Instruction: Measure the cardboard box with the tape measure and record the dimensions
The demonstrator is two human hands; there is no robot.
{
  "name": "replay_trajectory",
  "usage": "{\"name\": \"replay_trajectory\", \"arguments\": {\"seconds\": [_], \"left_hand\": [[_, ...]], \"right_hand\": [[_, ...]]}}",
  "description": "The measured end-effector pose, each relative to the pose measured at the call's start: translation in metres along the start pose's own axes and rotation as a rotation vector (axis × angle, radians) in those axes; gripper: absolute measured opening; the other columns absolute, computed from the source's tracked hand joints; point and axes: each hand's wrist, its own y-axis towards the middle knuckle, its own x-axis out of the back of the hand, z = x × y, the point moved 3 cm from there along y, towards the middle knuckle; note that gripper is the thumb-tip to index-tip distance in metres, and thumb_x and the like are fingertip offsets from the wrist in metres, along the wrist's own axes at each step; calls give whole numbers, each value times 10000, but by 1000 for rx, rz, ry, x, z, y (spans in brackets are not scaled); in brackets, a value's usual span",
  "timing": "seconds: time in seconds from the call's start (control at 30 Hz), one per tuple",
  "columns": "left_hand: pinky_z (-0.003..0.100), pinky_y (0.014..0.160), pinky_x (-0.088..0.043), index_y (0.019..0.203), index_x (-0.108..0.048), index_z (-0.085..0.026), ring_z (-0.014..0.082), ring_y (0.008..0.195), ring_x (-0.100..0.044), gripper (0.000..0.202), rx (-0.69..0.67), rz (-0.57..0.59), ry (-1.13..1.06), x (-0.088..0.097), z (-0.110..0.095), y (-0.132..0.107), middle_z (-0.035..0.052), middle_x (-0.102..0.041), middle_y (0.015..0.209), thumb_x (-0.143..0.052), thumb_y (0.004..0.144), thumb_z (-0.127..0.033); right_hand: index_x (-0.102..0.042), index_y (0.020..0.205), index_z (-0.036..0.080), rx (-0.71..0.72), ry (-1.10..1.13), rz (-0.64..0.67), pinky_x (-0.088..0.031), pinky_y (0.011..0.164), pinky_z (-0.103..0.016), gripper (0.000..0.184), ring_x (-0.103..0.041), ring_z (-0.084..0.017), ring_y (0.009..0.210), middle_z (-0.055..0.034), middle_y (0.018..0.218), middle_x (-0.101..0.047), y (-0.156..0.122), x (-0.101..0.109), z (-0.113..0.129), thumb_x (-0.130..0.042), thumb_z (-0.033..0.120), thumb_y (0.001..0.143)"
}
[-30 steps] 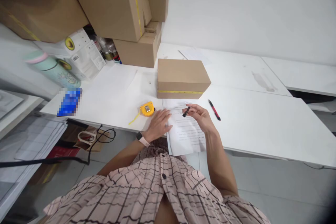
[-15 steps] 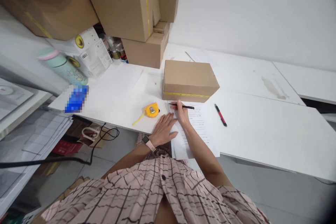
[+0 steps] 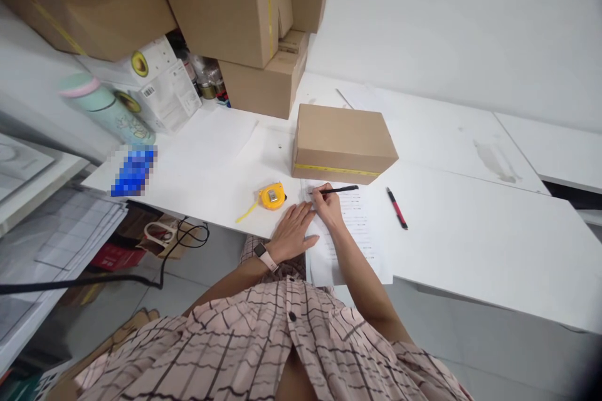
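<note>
Using the small cardboard box [image 3: 343,141] with the yellow tape strip as the reference point, since it sits mid-table.

Way off to its left there's a mint green bottle [image 3: 106,109] lying tilted, with a white carton [image 3: 160,84] right beside it. Closer to the box, behind it and to the left, is a stack of bigger cardboard boxes [image 3: 235,6]. A yellow tape measure [image 3: 273,195] lies in front of the box's left corner with a bit of tape pulled out, close to the box but not touching it.

Just right of that, still in front of the box, the left hand [image 3: 294,232] lies flat on the white table [image 3: 470,232]. Its fingers are stretched out and a little spread, and it isn't holding anything. The fingertips reach the left edge of the sheet of paper [image 3: 357,238]. There's a watch [image 3: 266,257] on that wrist.

The right hand [image 3: 327,207] is directly in front of the box, resting on the top of the sheet. Its fingers are curled tight round a black pen [image 3: 341,189]. The pen lies nearly level, with its tip down near the sheet's top left corner, just short of the box's front face.

The sheet runs from the box's front face towards the person and hangs over the table edge.

A red pen [image 3: 397,208] lies loose on the table in front of the box's right corner.
</note>
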Motion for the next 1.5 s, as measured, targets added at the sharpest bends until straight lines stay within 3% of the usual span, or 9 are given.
{"name": "replay_trajectory", "arguments": {"seconds": [0.07,0.2,0.4,1.0,1.5], "left_hand": [[506,1221,-196,1439,-411,-123,312,1492,-286,620,7,2,-14,1,0,0,186,-357,1583,-533,931,-456],[503,1221,-192,1448,-400,-120,309,1493,-284,628,10,8,-10,-1,1,1,190,-355,1583,-525,934,-460],[492,1228,-167,1444,-411,-98,321,1493,-278,649,0,11,-8,-3,2,1,204,-345,1585,-544,927,-468],[494,1228,-172,1438,-415,-78,327,1487,-280,653,-5,7,-1,-3,2,1,207,-360,1573,-546,927,-465],[512,1209,-207,1406,-441,-125,326,1472,-317,582,14,-10,-13,-4,1,3,198,-409,1542,-527,933,-454]], "right_hand": [[-540,804,229,23,-80,-3,-422,611,-281,205,-514,-141,598,40,640,-547,-2,0,2,-561,419,879],[-550,819,220,43,-108,-29,-415,619,-273,188,-522,-138,633,26,706,-585,-2,-1,2,-585,403,845],[-463,705,237,41,-135,-49,-364,563,-265,256,-452,-128,542,59,560,-469,-2,0,-3,-578,416,848],[-444,711,241,47,-201,-41,-346,559,-264,229,-444,-129,524,66,548,-454,-1,-2,-3,-558,395,836],[-457,707,241,52,-210,-55,-357,577,-270,209,-461,-135,546,56,571,-481,0,-1,-4,-557,379,829]]}}
